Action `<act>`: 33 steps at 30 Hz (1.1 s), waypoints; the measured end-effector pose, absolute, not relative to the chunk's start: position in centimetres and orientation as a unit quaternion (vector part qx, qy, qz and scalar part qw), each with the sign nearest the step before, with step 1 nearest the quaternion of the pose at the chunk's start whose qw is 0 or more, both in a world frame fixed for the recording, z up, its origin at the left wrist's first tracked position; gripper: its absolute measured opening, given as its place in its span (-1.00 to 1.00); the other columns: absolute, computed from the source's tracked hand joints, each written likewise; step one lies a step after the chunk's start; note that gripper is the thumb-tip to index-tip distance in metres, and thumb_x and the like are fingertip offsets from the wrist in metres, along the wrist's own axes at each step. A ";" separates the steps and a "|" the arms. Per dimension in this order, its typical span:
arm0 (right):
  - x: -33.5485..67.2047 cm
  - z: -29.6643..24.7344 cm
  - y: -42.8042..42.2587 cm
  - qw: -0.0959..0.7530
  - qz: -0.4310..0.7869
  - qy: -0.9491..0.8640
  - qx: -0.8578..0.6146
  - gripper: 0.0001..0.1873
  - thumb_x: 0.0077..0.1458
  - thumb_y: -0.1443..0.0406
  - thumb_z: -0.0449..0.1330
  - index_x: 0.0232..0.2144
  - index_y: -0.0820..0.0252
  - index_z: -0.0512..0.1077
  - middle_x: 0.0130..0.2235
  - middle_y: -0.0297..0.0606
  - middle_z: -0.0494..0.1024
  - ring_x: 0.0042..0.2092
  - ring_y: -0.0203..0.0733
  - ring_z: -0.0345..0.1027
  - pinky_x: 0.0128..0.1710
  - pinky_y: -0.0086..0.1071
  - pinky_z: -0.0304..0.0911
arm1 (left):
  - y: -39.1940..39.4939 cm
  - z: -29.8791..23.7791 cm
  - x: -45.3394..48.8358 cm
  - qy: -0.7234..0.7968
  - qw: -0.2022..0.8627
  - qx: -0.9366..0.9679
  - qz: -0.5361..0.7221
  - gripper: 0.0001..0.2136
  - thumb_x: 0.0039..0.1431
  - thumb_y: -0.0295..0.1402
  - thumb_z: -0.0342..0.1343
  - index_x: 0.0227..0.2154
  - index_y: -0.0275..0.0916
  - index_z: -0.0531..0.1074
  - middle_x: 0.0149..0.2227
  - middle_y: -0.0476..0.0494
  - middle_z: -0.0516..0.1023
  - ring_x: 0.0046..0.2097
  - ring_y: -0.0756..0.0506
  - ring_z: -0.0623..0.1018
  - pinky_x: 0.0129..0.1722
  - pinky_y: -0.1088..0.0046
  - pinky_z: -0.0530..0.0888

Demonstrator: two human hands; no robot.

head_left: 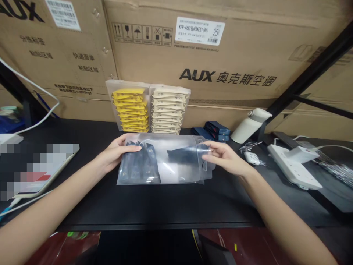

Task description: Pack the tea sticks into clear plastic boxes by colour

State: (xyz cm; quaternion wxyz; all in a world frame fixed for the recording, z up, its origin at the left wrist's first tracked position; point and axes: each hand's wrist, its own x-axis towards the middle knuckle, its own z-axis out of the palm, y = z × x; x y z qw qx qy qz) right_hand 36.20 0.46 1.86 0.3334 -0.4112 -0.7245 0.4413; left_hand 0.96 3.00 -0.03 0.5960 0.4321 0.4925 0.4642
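Head view: the person's left grip pinches one end of a translucent pouch, thumb laid over its front, while the right grip pinches the flap at the other end between thumb and fingers. The pouch lies sideways between the two, over the middle of the black surface; whether it touches down cannot be told. Inside, dark packets stand side by side toward the left end, bearing pale marks too small to read, and another dark shape shows toward the right.

Just behind, two similar pouches stand upright: the left pouch is filled with stacked yellow packets, the right pouch with cream packets. To their right lie navy packets, then a tilted-looking white bottle with a greyish collar. Farther right is a white power strip; at the far left rests a tablet, its screen pixelated.

Cardboard boxes form the backdrop. The large box reads "AUX 奥克斯空调", beside a row of handling symbols; its white label carries "KFR-46G/BpR3AES1(B1)" and "25". The left box shows "AUX", a barcode sticker, "快递面单" and "粘贴区域".
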 end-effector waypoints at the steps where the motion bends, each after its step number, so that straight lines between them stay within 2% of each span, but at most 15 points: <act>1: 36.1 2.0 0.3 0.301 0.446 -0.739 -0.405 -0.60 0.09 0.14 0.29 -0.05 0.19 0.44 -0.24 -0.28 0.54 -0.28 -0.27 0.42 -0.23 -0.35 0.38 | 3.0 -0.1 1.0 0.500 0.597 0.429 0.458 -0.47 -0.36 -0.41 0.50 -0.20 -0.20 0.51 -0.26 -0.04 0.63 -0.25 -0.09 0.62 -0.20 0.42 0.57; 4: 36.1 1.9 0.2 0.200 0.443 -0.782 -0.389 -0.61 0.14 0.12 0.24 -0.04 0.19 0.41 -0.12 -0.21 0.51 -0.12 -0.19 0.39 -0.11 -0.32 0.35 | 3.1 -0.4 1.1 0.515 0.588 0.438 0.444 -0.50 -0.35 -0.39 0.50 -0.23 -0.21 0.50 -0.28 -0.04 0.63 -0.26 -0.07 0.62 -0.21 0.44 0.56; 6: 36.1 1.4 0.5 0.183 0.445 -0.786 -0.388 -0.63 0.13 0.11 0.25 -0.08 0.18 0.41 -0.06 -0.19 0.48 -0.04 -0.15 0.35 -0.06 -0.32 0.31 | 3.1 -0.5 1.0 0.520 0.580 0.448 0.438 -0.51 -0.33 -0.37 0.50 -0.24 -0.21 0.50 -0.27 -0.03 0.63 -0.25 -0.07 0.61 -0.20 0.45 0.55; 9: 35.6 0.0 1.1 0.233 0.489 -0.743 -0.393 -0.64 0.09 0.06 0.27 -0.22 0.19 0.37 -0.22 -0.26 0.47 -0.23 -0.25 0.36 -0.23 -0.39 0.31 | 3.2 -0.8 1.0 0.524 0.566 0.460 0.440 -0.51 -0.33 -0.33 0.50 -0.24 -0.19 0.49 -0.27 -0.01 0.61 -0.21 -0.09 0.61 -0.15 0.42 0.54; 13: 34.0 -2.0 1.7 0.308 0.535 -0.670 -0.413 -0.56 -0.06 0.03 0.36 -0.33 0.20 0.33 -0.38 -0.39 0.37 -0.44 -0.38 0.22 -0.47 -0.47 0.17 | 3.4 -1.0 1.0 0.524 0.543 0.488 0.438 -0.53 -0.31 -0.26 0.49 -0.26 -0.19 0.48 -0.25 -0.02 0.61 -0.12 -0.14 0.60 -0.07 0.36 0.52; 17: 31.9 -3.0 1.2 0.300 0.557 -0.648 -0.424 -0.58 -0.14 0.11 0.42 -0.42 0.18 0.29 -0.43 -0.45 0.35 -0.44 -0.38 0.25 -0.45 -0.46 0.18 | 3.4 -1.1 1.2 0.514 0.530 0.523 0.425 -0.54 -0.29 -0.23 0.48 -0.28 -0.20 0.48 -0.20 -0.05 0.61 -0.05 -0.17 0.58 0.00 0.31 0.48; 20: 30.6 -2.6 0.2 0.289 0.594 -0.645 -0.384 -0.57 -0.23 0.22 0.47 -0.39 0.17 0.31 -0.32 -0.39 0.46 -0.27 -0.30 0.39 -0.29 -0.42 0.27 | 3.2 -1.3 1.6 0.503 0.532 0.536 0.420 -0.53 -0.28 -0.23 0.48 -0.25 -0.21 0.47 -0.16 -0.08 0.61 -0.01 -0.20 0.56 0.04 0.26 0.45; 23: 29.9 -2.2 -0.6 0.278 0.603 -0.643 -0.381 -0.52 -0.26 0.28 0.49 -0.29 0.17 0.36 -0.19 -0.31 0.51 -0.12 -0.23 0.41 -0.24 -0.42 0.29 | 2.9 -1.6 2.0 0.505 0.537 0.538 0.409 -0.50 -0.26 -0.21 0.47 -0.22 -0.22 0.45 -0.16 -0.09 0.59 -0.01 -0.21 0.55 0.04 0.23 0.44; 28: 29.7 -2.6 -0.7 0.271 0.606 -0.651 -0.368 -0.45 -0.30 0.30 0.51 -0.22 0.17 0.38 -0.19 -0.29 0.51 -0.15 -0.22 0.43 -0.23 -0.38 0.34 | 2.2 -1.9 2.9 0.501 0.521 0.574 0.386 -0.54 -0.21 -0.16 0.42 -0.25 -0.22 0.43 -0.19 -0.09 0.57 -0.03 -0.21 0.55 0.00 0.25 0.45; 31: 29.9 -2.7 -0.7 0.250 0.617 -0.661 -0.347 -0.44 -0.34 0.33 0.52 -0.24 0.18 0.41 0.01 -0.20 0.46 -0.14 -0.25 0.43 -0.31 -0.45 0.35 | 2.1 -2.1 3.2 0.494 0.504 0.597 0.381 -0.56 -0.20 -0.14 0.40 -0.28 -0.22 0.42 -0.21 -0.08 0.55 -0.04 -0.21 0.53 -0.02 0.27 0.44; 33: 30.2 -2.6 -0.7 0.225 0.638 -0.661 -0.324 -0.49 -0.32 0.35 0.51 -0.25 0.19 0.44 0.17 -0.15 0.35 -0.09 -0.23 0.44 -0.28 -0.45 0.38 | 2.2 -2.3 3.2 0.487 0.502 0.607 0.377 -0.58 -0.19 -0.14 0.40 -0.29 -0.22 0.42 -0.23 -0.07 0.54 -0.07 -0.20 0.53 -0.02 0.27 0.44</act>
